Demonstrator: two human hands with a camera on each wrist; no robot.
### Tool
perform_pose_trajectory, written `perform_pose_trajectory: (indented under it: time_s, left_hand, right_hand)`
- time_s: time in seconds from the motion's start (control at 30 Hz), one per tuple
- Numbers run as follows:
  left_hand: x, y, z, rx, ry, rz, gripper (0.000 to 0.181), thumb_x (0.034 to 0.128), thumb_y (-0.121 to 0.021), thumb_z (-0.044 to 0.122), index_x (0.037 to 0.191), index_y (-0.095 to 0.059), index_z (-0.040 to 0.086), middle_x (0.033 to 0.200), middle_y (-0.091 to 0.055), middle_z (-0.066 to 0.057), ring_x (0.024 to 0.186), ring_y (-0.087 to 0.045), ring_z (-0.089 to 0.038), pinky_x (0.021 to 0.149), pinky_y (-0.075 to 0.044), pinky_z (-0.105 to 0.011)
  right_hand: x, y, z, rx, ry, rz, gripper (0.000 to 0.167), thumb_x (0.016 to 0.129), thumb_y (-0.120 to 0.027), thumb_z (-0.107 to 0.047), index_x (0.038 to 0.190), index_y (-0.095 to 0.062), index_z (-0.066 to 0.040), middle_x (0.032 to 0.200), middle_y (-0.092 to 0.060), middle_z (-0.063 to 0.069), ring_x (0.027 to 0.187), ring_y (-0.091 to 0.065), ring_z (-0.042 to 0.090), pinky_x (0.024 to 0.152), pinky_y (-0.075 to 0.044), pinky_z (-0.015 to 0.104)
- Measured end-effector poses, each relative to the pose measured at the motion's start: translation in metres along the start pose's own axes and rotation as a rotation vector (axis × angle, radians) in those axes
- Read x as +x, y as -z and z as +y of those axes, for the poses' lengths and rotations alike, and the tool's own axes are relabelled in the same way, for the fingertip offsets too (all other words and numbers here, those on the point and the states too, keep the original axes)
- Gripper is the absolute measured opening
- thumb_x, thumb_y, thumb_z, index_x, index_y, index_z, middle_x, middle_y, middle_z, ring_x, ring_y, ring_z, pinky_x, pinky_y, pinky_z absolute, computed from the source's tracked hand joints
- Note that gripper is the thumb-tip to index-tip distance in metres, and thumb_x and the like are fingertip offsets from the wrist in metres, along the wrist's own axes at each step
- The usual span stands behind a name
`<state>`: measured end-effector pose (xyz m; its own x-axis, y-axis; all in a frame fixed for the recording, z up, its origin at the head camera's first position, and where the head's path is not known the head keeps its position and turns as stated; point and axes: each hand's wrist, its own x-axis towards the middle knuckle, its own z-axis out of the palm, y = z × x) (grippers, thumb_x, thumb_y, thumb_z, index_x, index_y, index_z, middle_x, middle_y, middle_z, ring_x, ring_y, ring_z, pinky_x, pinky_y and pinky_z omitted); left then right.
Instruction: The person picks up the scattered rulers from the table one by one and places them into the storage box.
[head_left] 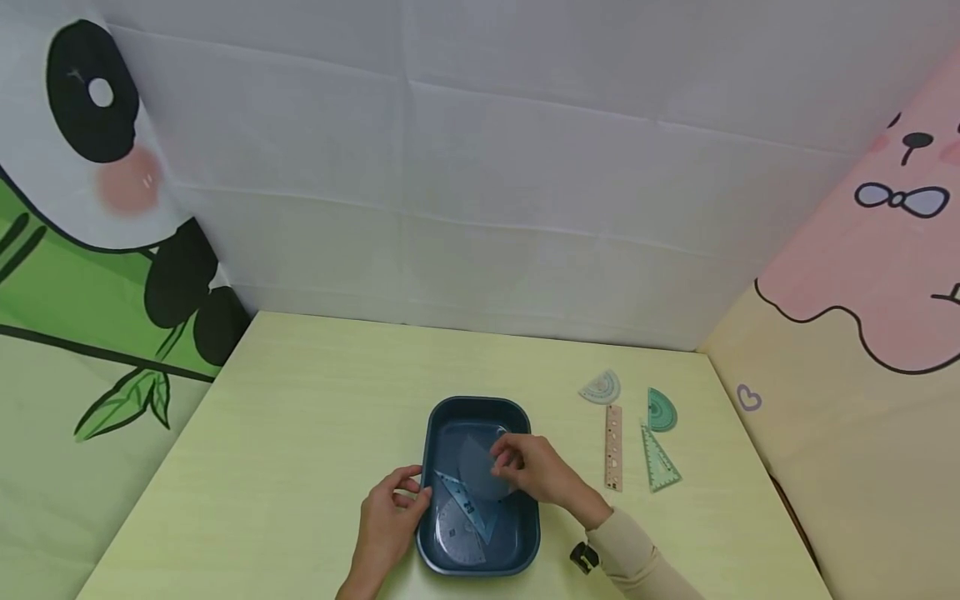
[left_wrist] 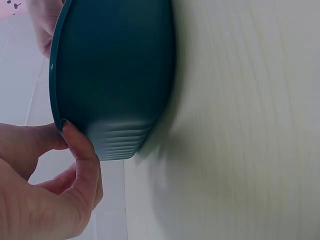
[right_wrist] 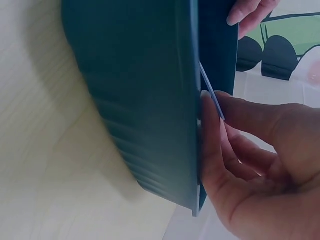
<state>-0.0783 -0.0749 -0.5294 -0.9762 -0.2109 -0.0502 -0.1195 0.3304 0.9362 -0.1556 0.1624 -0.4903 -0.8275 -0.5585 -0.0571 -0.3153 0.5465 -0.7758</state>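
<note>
pale yellow table fills lower half of head frame; back edge runs from upper left of tabletop to its upper right, against white cloth. left edge slants to bottom left of frame, right edge to bottom right. wide stretch of bare tabletop left of the tray, another strip between tray and back edge; right side narrower, flat tools there.

blue tray sits bottom centre of head frame, long side running up-down, well in from table's left and right edges, between the two hands. rim stands above the tabletop, walls taper down, ridged in both wrist views.

left hand at tray's left rim, thumb and a finger pinching the edge, other fingers bent. right hand reaches over the tray's right rim, thumb and finger closed on a thin clear plastic piece; the piece lies inside the tray's outline, just left of the fingertips. full shape of piece hard to tell.

also in tray, lower left part: blue triangle ruler and a clear protractor, both between the hands, piece above and right of them.

right of tray: small clear protractor, pink ruler below it, green protractor further right, green triangle beneath that one. beige sleeve on right arm, lower right.
</note>
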Motion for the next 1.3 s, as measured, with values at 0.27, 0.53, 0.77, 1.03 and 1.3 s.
perform_pose_trajectory:
  time_s: [0.27,0.53,0.77,1.03,1.3]
  left_hand:
    - [0.000,0.000,-0.001,-0.005,-0.015,0.002,0.034,0.0855,-0.079,0.003,0.118,-0.071,-0.003,0.089,-0.066,-0.005,0.072,-0.064,-0.014,0.062,-0.051,-0.024]
    - [-0.001,0.000,-0.001,-0.008,-0.020,0.006,0.035,0.0852,-0.079,0.004,0.119,-0.071,-0.002,0.088,-0.066,-0.004,0.071,-0.063,-0.012,0.063,-0.050,-0.024]
    - [-0.001,0.000,-0.002,-0.014,-0.014,0.005,0.034,0.0856,-0.078,0.003,0.118,-0.071,-0.002,0.088,-0.066,-0.004,0.071,-0.063,-0.012,0.063,-0.050,-0.024]
    - [-0.002,0.001,-0.001,-0.024,-0.019,0.004,0.034,0.0854,-0.079,0.002,0.118,-0.070,-0.003,0.088,-0.065,-0.005,0.070,-0.063,-0.013,0.062,-0.050,-0.024]
    - [-0.001,0.001,-0.001,-0.026,-0.018,-0.003,0.034,0.0854,-0.079,0.003,0.118,-0.071,-0.003,0.088,-0.066,-0.005,0.070,-0.063,-0.013,0.062,-0.050,-0.024]
  right_hand:
    - [-0.002,-0.005,0.000,0.026,0.010,-0.071,0.016,0.093,-0.071,0.003,0.108,-0.066,0.007,0.085,-0.065,0.005,0.067,-0.061,0.010,0.057,-0.054,0.023]
    - [-0.001,-0.010,-0.002,0.037,0.008,-0.147,0.015,0.092,-0.070,0.006,0.107,-0.066,0.006,0.085,-0.067,0.008,0.069,-0.066,0.019,0.056,-0.053,0.023]
    - [0.000,-0.014,-0.005,-0.021,0.023,-0.218,0.016,0.092,-0.072,0.005,0.107,-0.068,0.004,0.083,-0.069,0.004,0.068,-0.062,0.007,0.058,-0.053,0.020]
    - [0.001,-0.019,-0.006,-0.073,0.061,-0.267,0.013,0.092,-0.072,0.005,0.105,-0.069,0.002,0.083,-0.067,0.001,0.068,-0.057,-0.001,0.060,-0.052,0.019]
    - [0.001,-0.021,-0.005,-0.104,0.083,-0.351,0.014,0.092,-0.072,0.004,0.105,-0.069,0.000,0.084,-0.068,-0.001,0.072,-0.057,-0.002,0.066,-0.050,0.016]
